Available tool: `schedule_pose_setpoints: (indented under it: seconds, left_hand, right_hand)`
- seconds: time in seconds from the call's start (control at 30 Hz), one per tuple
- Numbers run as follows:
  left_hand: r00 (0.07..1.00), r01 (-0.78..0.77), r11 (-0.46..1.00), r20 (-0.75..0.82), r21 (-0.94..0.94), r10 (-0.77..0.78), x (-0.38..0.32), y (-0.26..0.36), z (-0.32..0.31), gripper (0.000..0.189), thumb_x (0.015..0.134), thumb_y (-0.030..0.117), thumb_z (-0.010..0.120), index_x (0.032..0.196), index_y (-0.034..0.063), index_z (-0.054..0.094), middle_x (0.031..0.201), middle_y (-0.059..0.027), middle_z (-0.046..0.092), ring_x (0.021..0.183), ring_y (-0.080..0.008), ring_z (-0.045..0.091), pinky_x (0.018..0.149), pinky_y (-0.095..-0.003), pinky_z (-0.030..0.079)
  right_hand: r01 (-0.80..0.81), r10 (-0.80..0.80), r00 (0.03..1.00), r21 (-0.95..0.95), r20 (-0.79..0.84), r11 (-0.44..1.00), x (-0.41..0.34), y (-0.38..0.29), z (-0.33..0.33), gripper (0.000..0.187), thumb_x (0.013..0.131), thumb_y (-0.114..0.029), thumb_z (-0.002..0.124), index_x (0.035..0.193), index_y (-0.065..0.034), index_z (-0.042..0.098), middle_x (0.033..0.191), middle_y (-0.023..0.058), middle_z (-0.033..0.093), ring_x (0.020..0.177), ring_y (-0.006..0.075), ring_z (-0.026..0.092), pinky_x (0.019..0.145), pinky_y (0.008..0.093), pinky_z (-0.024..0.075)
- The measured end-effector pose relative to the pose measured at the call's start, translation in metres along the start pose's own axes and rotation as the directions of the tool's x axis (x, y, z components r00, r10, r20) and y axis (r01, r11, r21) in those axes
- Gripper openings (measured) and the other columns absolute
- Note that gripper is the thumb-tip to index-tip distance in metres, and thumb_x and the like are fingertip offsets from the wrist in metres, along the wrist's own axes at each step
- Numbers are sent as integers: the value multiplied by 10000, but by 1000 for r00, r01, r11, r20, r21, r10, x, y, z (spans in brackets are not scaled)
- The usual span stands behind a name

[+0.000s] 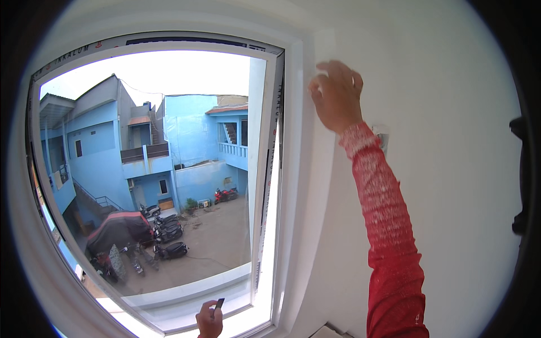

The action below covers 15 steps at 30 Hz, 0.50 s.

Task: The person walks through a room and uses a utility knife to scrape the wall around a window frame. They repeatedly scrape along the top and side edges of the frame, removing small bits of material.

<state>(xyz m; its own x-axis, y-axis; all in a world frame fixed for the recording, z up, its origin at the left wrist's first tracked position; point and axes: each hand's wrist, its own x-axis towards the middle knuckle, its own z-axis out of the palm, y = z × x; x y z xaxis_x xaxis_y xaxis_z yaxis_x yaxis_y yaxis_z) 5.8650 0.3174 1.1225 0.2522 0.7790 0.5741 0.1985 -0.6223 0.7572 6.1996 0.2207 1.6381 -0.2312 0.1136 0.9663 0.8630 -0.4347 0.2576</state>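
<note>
My right hand [338,99], in a red knitted sleeve dusted with white, is raised beside the upper right of the white window surround [291,169]. Its fingers are bent and somewhat apart; I see nothing between them, though they are slightly blurred. Low in the view, my left hand [209,323] pinches a small dark flat piece [219,303]. It is held at the bottom rail of the window sash [236,313]; whether the piece is a sash handle or loose, I cannot tell. The sash stands tilted outward from its frame [274,126], which carries printed protective film.
A pale wall [448,169] fills the right side, with a small fitting [382,137] partly behind my forearm. Something light with a dark edge [329,331] shows at the bottom. Through the glass lies a courtyard [211,236] with parked motorbikes [169,232] and blue buildings [190,122].
</note>
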Motion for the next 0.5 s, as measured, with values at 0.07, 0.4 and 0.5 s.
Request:
schedule_pose_setpoints:
  seconds: [0.07, 0.4, 0.5]
  left_hand:
    - [998, 29, 999, -53, -44, -31, 23, 31, 1, 161, 939, 91, 584, 1079, 19, 617, 534, -36, 543, 459, -111, 502, 454, -299, 370]
    - [589, -779, 621, -238, 88, 773, 259, 301, -21, 270, 1011, 108, 580, 1252, 3, 642, 749, -77, 656, 674, -114, 635, 604, -258, 491]
    - [480, -811, 495, -130, 313, 868, 333, 401, -13, 298, 1041, 220, 519, 1292, 102, 628, 733, -95, 695, 649, -224, 691, 628, -348, 535]
  right_hand:
    - [12, -11, 1000, 297, -7, 955, -68, -18, -18, 41, 863, -143, 664, 884, -124, 635, 1137, 46, 634, 1213, 255, 519, 1054, 484, 298]
    - [-946, 110, -188, -210, 976, 246, -676, -155, -148, 236, 920, -263, 630, 882, -49, 723, 879, 170, 726, 782, 309, 702, 760, 432, 581]
    - [-659, 325, -649, -722, 688, 210, -810, -135, -224, 237, 920, -264, 630, 886, -49, 723, 885, 171, 726, 789, 310, 701, 763, 433, 580]
